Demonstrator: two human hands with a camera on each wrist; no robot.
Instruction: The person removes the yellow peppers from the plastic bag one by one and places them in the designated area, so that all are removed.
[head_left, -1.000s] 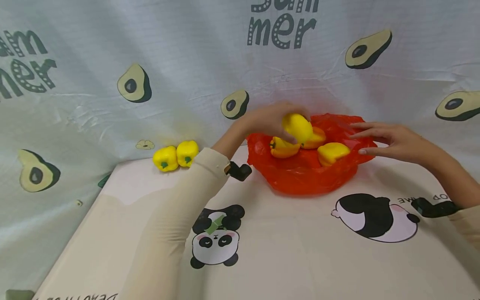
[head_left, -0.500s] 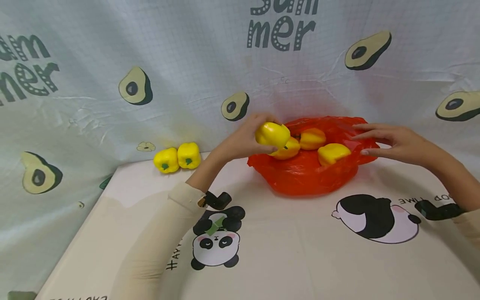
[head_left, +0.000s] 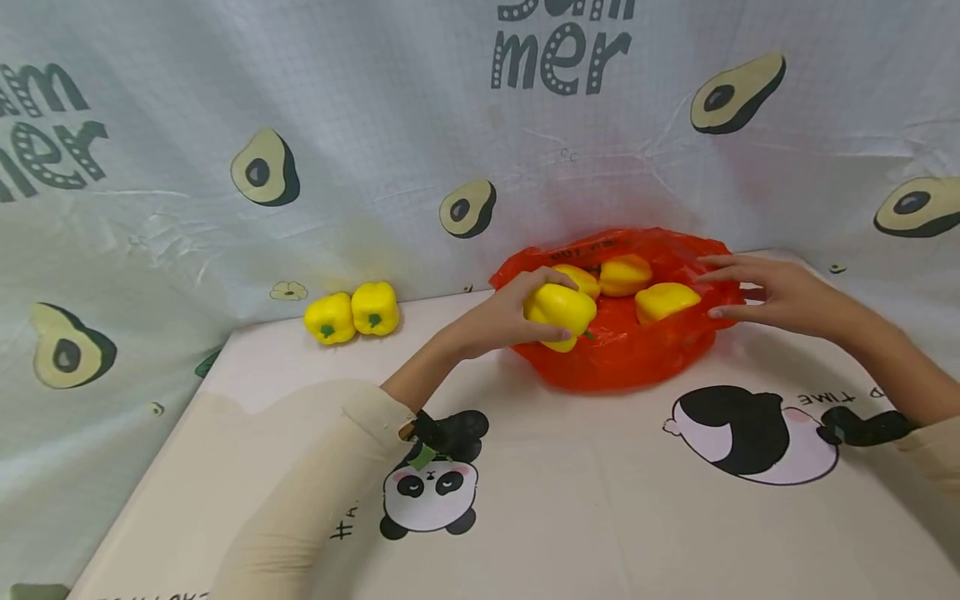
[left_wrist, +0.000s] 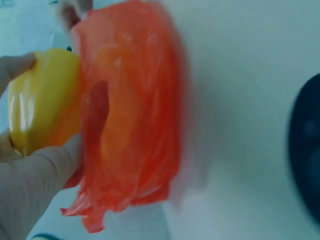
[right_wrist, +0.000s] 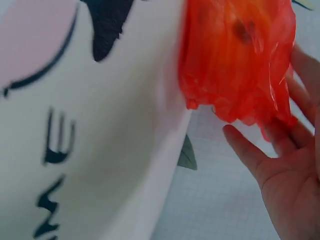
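Observation:
In the head view my left hand [head_left: 491,321] grips a yellow bell pepper [head_left: 558,308] at the front left rim of a red plastic bag [head_left: 630,358]. Its green stem points right and down. The left wrist view has the same pepper [left_wrist: 45,100] between thumb and fingers, close against the bag [left_wrist: 135,110]. Inside the bag lie several other yellow peppers, one of them the pepper [head_left: 666,302] at right. My right hand [head_left: 787,296] touches the bag's right side with spread, extended fingers; in the right wrist view its thumb [right_wrist: 242,145] stands apart from the plastic.
Two yellow bell peppers [head_left: 352,312] sit side by side at the table's back left. A printed cover with panda drawings lies over the table [head_left: 540,500]. Right behind the bag hangs a pale curtain [head_left: 360,125] with avocado prints.
My left hand has carried the pepper from above the bag's middle leftward, then down to the front left rim. The pepper has turned. My right hand stays at the bag's right side, shifting slightly.

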